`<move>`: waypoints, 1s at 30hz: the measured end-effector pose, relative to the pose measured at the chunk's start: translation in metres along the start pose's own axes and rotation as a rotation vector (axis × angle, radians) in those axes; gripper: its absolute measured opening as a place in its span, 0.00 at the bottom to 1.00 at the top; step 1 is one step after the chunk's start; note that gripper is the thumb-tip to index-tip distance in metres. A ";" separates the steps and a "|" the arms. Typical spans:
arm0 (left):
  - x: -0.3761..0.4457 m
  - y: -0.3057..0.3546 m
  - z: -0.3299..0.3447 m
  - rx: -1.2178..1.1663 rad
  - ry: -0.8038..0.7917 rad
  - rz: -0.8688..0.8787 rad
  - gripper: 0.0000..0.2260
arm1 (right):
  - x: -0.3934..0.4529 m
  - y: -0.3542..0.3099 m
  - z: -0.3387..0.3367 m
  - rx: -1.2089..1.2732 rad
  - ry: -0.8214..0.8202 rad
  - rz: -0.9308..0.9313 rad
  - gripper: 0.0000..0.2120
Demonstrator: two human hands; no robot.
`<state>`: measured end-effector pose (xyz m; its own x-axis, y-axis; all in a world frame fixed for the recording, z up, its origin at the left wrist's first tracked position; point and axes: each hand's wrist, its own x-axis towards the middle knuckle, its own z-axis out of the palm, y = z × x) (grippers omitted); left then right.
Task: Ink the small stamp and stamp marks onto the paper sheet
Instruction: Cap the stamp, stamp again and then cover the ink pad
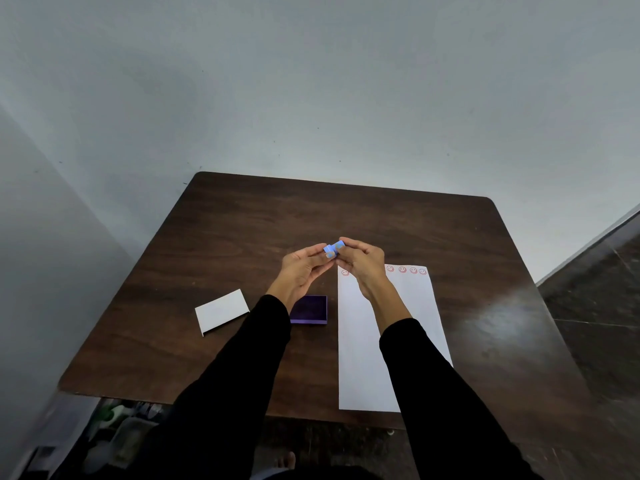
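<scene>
A small blue stamp (333, 248) is held in the air above the table between the fingertips of my left hand (304, 266) and my right hand (360, 259). It looks like two blue pieces close together; whether they are joined I cannot tell. Below my left wrist lies an open purple ink pad (311, 310), partly hidden by my sleeve. To the right lies a long white paper sheet (360, 341) with a row of red smiley marks (407, 270) along its far edge. My right forearm crosses over the sheet.
The dark wooden table (242, 237) stands in a corner against grey walls. A white card-like lid (221, 310) lies left of the ink pad. Bottles and clutter (117, 424) sit on the floor under the table's near left edge.
</scene>
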<state>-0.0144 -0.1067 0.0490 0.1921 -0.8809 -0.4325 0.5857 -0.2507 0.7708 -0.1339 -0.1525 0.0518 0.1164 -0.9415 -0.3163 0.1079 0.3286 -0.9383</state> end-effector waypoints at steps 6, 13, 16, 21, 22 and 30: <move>0.001 -0.002 -0.003 0.088 0.013 0.014 0.08 | 0.002 0.005 -0.004 -0.005 -0.049 0.038 0.12; -0.001 -0.009 -0.012 0.162 0.040 -0.008 0.12 | -0.002 0.017 -0.007 0.008 -0.151 0.120 0.12; -0.004 -0.015 -0.016 0.184 0.029 -0.023 0.15 | -0.003 0.022 -0.009 -0.042 -0.139 0.180 0.12; 0.000 -0.019 -0.015 0.446 0.087 0.018 0.21 | -0.006 0.052 -0.013 -0.154 0.190 0.032 0.06; 0.001 -0.021 -0.016 0.571 0.121 0.060 0.20 | -0.009 0.060 -0.016 -0.311 0.285 -0.078 0.07; -0.011 -0.041 -0.043 1.566 0.013 0.234 0.33 | -0.026 0.098 -0.030 -0.661 0.362 -0.202 0.15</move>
<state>-0.0066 -0.0697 0.0014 0.1694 -0.9566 -0.2373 -0.8135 -0.2716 0.5142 -0.1555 -0.0982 -0.0364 -0.1850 -0.9815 -0.0499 -0.5312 0.1426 -0.8351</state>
